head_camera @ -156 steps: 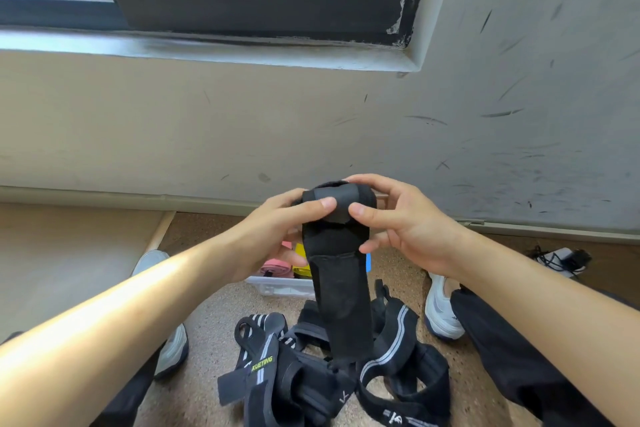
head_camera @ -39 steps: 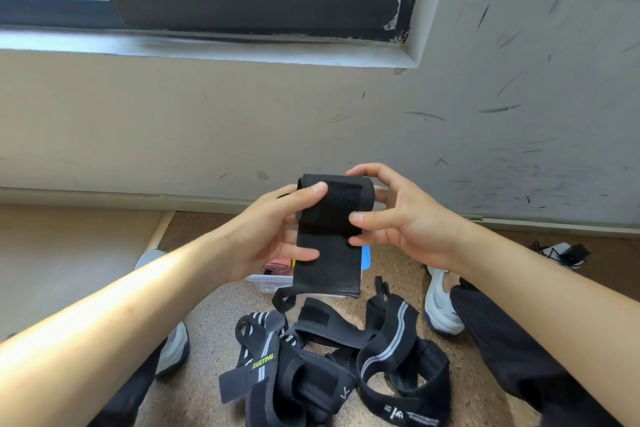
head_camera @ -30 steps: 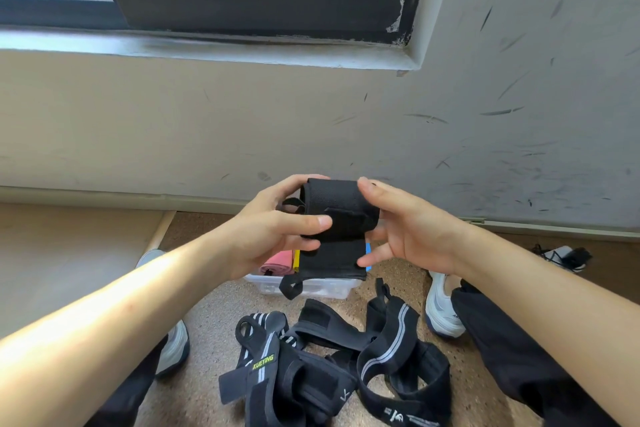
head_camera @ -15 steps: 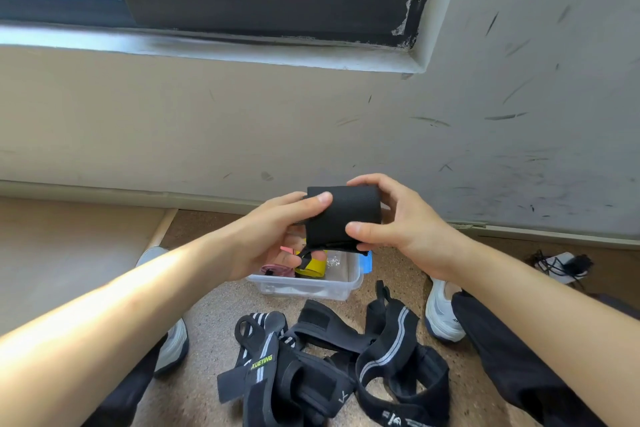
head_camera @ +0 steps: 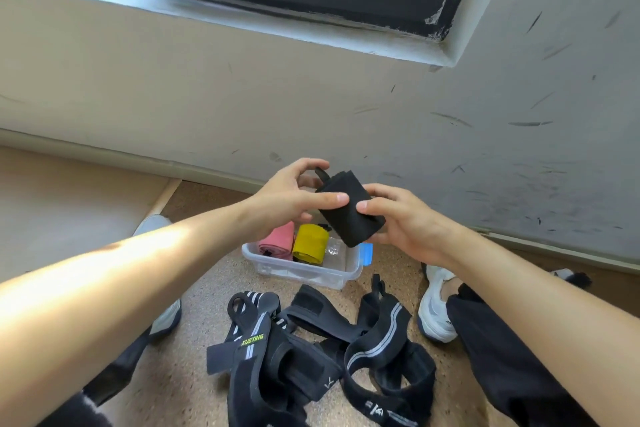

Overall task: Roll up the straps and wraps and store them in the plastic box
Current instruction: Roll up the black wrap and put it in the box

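Clear plastic box [head_camera: 304, 272] holds pink roll [head_camera: 277, 242] and yellow roll [head_camera: 310, 243] side by side. Left hand [head_camera: 289, 199] and right hand [head_camera: 403, 224] both grip rolled black wrap [head_camera: 349, 210] above it.

the plastic box [head_camera: 304, 272] is set on the floor, with the wall [head_camera: 242, 97] behind it. a first roll [head_camera: 277, 243] is laid at the box's left end and a second roll [head_camera: 309, 246] just right of it. a rolled wrap [head_camera: 349, 208] is held above the box's right part between the left hand [head_camera: 287, 198] and the right hand [head_camera: 405, 222]. a pile of loose straps [head_camera: 311, 357] is spread before the box. a left shoe [head_camera: 152, 224] is placed left of the box and a right shoe [head_camera: 434, 305] right of it.
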The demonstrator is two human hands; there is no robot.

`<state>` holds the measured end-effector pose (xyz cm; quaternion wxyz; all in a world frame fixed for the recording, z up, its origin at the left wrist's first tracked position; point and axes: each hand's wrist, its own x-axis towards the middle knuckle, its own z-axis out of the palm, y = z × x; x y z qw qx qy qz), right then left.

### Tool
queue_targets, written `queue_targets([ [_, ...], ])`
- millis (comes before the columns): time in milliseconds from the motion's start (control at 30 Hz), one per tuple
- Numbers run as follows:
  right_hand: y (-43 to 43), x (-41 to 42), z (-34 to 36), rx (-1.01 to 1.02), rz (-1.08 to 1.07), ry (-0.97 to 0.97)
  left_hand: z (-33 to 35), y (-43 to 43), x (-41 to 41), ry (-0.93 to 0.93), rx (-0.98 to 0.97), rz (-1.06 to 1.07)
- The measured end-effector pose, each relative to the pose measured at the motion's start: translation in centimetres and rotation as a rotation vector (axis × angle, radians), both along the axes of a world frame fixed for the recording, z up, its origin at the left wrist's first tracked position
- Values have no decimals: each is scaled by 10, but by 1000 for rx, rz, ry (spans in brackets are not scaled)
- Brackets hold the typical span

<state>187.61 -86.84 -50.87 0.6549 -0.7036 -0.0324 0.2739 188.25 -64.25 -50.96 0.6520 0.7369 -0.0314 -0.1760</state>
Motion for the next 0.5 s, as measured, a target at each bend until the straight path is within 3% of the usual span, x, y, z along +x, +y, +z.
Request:
queue_targets([
  [167, 7, 14, -34, -128, -233, -45, -37, -9, 8, 96, 118, 179],
  [267, 16, 22, -61, -207, -340, -141, -61, -27, 10, 171, 62, 310],
  [367, 24, 24, -85, -266, -368, -241, -85, -41, 10, 212, -30, 414],
  [500, 18, 30, -113, -251, -307, -196, -117, -37, 18, 253, -84, 458],
])
